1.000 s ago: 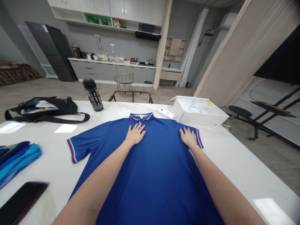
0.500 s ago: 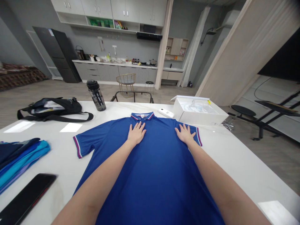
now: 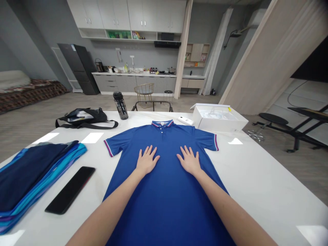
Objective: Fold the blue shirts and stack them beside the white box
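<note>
A blue polo shirt (image 3: 166,191) with red and white trim lies flat, front up, on the white table (image 3: 258,184), collar away from me. My left hand (image 3: 146,160) rests palm down on the chest, fingers spread. My right hand (image 3: 189,160) lies flat beside it, a little to the right, fingers also spread. Neither hand holds anything.
A stack of folded blue and teal clothes (image 3: 33,174) sits at the left, with a black phone (image 3: 70,189) beside it. Further back stand a black bag (image 3: 85,118), a dark water bottle (image 3: 120,105), a white remote (image 3: 186,120) and an open white box (image 3: 220,118).
Both hands have slid from the collar and right shoulder down to the chest, closer together. The view has pulled back, so more of the table and clothes stack shows.
</note>
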Action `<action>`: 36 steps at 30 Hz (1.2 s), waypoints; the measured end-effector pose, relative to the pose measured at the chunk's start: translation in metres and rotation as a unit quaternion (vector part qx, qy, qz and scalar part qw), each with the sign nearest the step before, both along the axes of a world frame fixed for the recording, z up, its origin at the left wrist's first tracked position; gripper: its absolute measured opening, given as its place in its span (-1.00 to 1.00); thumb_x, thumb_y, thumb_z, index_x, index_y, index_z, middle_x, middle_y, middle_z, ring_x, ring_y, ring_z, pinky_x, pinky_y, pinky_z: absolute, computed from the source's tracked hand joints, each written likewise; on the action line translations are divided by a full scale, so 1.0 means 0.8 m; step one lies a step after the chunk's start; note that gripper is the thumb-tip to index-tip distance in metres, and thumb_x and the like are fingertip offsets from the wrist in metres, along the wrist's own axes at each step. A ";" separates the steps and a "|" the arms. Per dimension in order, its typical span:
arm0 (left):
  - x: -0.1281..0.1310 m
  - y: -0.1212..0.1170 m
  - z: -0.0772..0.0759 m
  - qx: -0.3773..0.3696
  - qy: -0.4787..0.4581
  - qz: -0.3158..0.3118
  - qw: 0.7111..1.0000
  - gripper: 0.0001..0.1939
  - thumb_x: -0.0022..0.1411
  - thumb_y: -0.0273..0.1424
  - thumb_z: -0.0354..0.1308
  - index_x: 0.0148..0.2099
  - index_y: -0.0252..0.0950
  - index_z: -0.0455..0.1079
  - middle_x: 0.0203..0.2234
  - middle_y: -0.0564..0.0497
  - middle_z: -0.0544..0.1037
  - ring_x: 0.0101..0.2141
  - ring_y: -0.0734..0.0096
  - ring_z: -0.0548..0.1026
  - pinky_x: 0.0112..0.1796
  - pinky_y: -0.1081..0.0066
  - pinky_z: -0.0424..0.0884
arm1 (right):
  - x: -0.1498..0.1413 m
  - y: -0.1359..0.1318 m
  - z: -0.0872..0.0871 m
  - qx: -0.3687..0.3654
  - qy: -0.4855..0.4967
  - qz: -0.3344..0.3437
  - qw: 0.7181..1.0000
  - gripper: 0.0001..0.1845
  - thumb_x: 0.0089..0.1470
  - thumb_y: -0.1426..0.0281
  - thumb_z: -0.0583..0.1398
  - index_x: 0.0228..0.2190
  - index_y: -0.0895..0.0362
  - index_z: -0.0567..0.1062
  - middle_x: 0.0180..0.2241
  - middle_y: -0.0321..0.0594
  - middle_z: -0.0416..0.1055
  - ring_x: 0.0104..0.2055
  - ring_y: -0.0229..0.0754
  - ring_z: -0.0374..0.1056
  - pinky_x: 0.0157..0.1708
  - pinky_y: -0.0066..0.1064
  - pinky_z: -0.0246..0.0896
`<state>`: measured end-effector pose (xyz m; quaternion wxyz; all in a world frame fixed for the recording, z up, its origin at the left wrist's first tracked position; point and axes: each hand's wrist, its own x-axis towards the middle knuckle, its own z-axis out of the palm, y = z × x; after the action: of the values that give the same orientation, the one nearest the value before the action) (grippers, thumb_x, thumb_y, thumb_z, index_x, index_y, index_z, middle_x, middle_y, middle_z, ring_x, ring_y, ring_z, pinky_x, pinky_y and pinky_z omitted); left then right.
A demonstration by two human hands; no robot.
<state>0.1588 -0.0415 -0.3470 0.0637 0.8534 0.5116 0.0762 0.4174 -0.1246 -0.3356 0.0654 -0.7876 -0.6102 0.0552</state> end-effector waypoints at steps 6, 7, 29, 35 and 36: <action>-0.073 -0.019 -0.003 -0.006 0.004 0.091 0.996 -0.27 0.42 0.08 -0.39 0.46 -0.11 0.00 0.43 -0.07 -0.02 0.41 0.09 -0.05 0.32 -0.12 -0.13 | 0.036 -0.060 0.000 -0.006 -0.027 -0.054 0.998 -0.23 0.32 -0.09 -0.19 0.40 -0.01 0.02 0.44 -0.18 -0.14 0.47 0.11 -0.27 0.36 0.11 -0.42; -0.082 -0.019 -0.003 -0.004 0.004 0.096 0.995 -0.28 0.42 0.08 -0.39 0.46 -0.13 0.00 0.43 -0.08 -0.01 0.40 0.10 -0.04 0.32 -0.11 -0.12 | 0.036 -0.069 -0.002 -0.005 -0.030 -0.050 0.998 -0.23 0.32 -0.10 -0.18 0.40 0.00 0.03 0.44 -0.17 -0.14 0.46 0.11 -0.26 0.37 0.10 -0.41; -0.215 0.234 -0.006 -0.039 0.001 0.241 0.970 -0.24 0.41 0.00 -0.36 0.46 -0.35 -0.02 0.44 -0.21 -0.05 0.40 -0.01 -0.06 0.31 -0.08 -0.11 | -0.006 -0.032 -0.010 0.027 -0.030 0.067 0.997 -0.26 0.31 -0.09 -0.15 0.37 -0.05 0.10 0.42 -0.25 -0.06 0.46 0.02 -0.21 0.39 0.12 -0.45; -0.209 0.213 0.015 0.039 0.006 0.200 0.979 -0.33 0.45 -0.11 -0.30 0.44 -0.37 0.03 0.41 -0.24 0.06 0.38 0.00 0.01 0.31 -0.10 -0.10 | -0.007 -0.032 -0.006 0.018 -0.036 0.067 0.997 -0.27 0.32 -0.07 -0.15 0.38 -0.04 0.08 0.43 -0.26 -0.09 0.47 0.01 -0.24 0.39 0.11 -0.45; -0.198 0.198 0.021 0.077 0.004 0.180 0.981 -0.34 0.46 -0.14 -0.30 0.45 -0.39 0.01 0.41 -0.23 0.05 0.39 0.03 -0.01 0.32 -0.07 -0.13 | -0.007 -0.031 -0.005 0.015 -0.037 0.067 0.997 -0.27 0.32 -0.07 -0.15 0.38 -0.04 0.07 0.43 -0.26 -0.10 0.47 0.01 -0.25 0.39 0.11 -0.46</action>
<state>0.0004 0.1171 -0.3300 -0.0189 0.7503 0.6495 0.1222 0.4119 -0.1495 -0.3396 0.0502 -0.7452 -0.6646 0.0210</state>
